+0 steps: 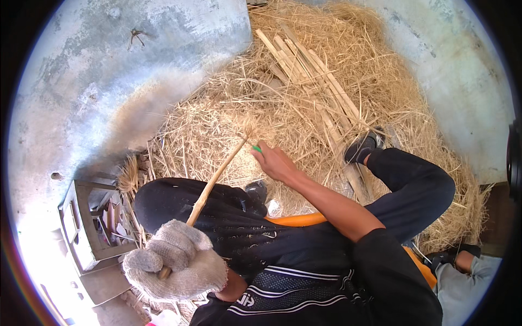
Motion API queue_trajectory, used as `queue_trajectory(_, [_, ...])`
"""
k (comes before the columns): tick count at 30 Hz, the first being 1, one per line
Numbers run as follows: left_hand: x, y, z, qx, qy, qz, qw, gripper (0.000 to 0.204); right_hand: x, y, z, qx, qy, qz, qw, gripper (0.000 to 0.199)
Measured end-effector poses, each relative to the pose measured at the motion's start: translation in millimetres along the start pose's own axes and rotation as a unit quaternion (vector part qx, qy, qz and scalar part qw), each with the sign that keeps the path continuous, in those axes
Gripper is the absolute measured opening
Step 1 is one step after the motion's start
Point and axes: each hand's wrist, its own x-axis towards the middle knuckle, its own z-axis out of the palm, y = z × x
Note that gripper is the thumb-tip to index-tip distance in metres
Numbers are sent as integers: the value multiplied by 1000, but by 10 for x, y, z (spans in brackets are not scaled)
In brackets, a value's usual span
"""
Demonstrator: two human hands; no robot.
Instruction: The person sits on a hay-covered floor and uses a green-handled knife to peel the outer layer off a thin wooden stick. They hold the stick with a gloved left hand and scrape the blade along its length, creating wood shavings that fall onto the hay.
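I'm gripping the bamboo stick (215, 182) in my gloved left hand (176, 261), its length slanting up-right toward my right hand (274, 162), fingers pinching a green-handled tool (256, 148)

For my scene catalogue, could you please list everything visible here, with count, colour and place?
straw pile: one, golden, centre and right of the floor
split sticks: a bundle, count unclear, pale tan, on the straw, upper centre
concrete floor: one, grey, left and top
small wooden crate: one, weathered grey, lower left
orange seat: one, partly hidden under the legs
shoe: one, dark, on the straw
thin stick: one, tan, frayed far end
green item: one, small, kind unclear
left hand: grey knitted glove, gripping the thin stick
right hand: bare, at the green item
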Motion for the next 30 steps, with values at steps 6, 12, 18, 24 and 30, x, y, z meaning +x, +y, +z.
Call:
queue_trajectory(6, [75,-73,-95,-73,-212,3,974,31,42,228,197,-24,53,-28,998,27])
queue_trajectory(12, [112,-67,-237,-93,-228,-6,969,26,-91,16,122,-76,41,-67,994,26])
queue_trajectory(18, [236,-21,-275,-110,-328,-48,937,22,292,796,364,-132,104,-65,984,28])
queue_trajectory(24, [236,-92,-335,-104,-244,-23,964,17,-82,-118,108,-91,39,-113,989,29])
queue_trajectory(30, [308,-53,-331,-80,-343,-22,936,20,359,563,252,-143,53,-65,986,32])
